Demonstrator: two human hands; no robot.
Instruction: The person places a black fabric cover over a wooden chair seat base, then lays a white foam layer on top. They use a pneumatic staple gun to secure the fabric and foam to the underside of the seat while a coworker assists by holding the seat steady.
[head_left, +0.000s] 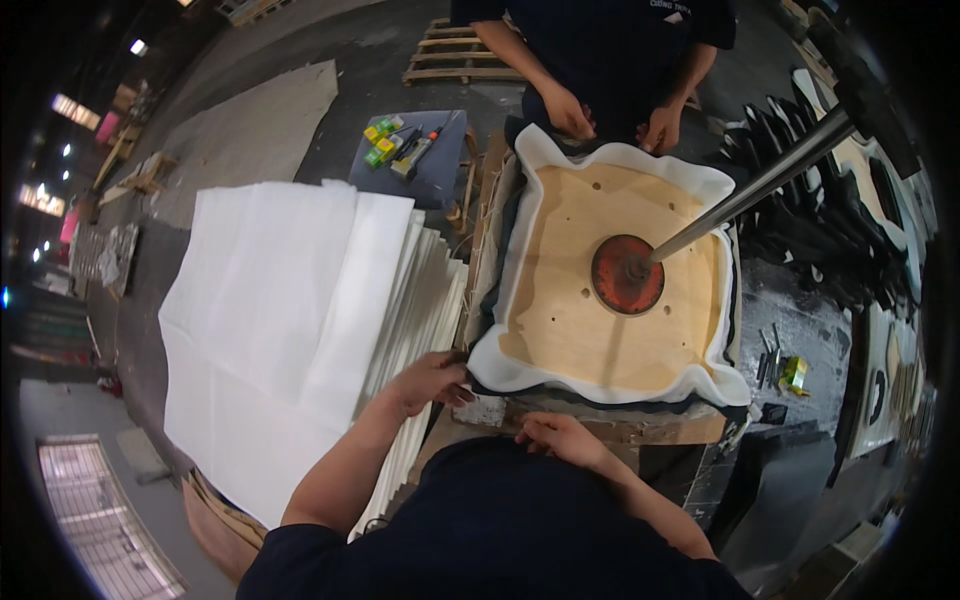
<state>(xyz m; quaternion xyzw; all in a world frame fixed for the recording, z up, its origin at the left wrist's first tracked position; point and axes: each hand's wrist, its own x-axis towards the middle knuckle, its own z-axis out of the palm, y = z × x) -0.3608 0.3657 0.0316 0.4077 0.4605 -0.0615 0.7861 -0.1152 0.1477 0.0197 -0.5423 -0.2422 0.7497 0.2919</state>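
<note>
A square plywood seat panel point(560, 230) lies on white padding point(600, 152), whose edges curl up around it. Black fabric point(640, 404) shows beneath the padding along the near side. A round red press plate point(612, 290) on a slanted metal rod point(750, 190) rests on the plywood. At the near left corner, my left hand point(433, 384) is closed with its fingertips at the black fabric. My right hand point(562, 438) is just below the near edge, fingers curled; whatever they hold is hidden. Across the panel, a co-worker's two hands point(568, 112) are near the far edge.
A stack of white padding sheets point(270, 290) stands at left. Beyond it, a stool point(366, 180) carries small yellow-green boxes and tools. Black pieces point(800, 190) are piled at right, above a dark surface point(790, 300) with another small box. A wooden pallet point(445, 55) lies behind.
</note>
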